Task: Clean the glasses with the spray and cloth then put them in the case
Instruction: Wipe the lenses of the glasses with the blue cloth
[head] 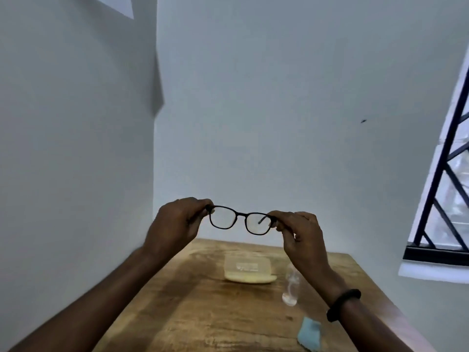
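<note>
Holding glasses (240,220) up above the table (193,301), left hand (175,222) and right hand (302,235) each pinch a frame corner at the hinge. Light, thin, likely fragile; grip frame, not lenses. Case (248,270), spray (291,288), cloth (310,335) lie below on the table.

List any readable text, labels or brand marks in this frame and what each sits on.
No text can be read.
Case: a pale printed patch on its lid, too blurred to read.
Spray bottle: clear, no label visible.
Cloth: plain blue, no print seen.
Glasses, held up by the left hand and right hand: no marking legible on the frame.
</note>
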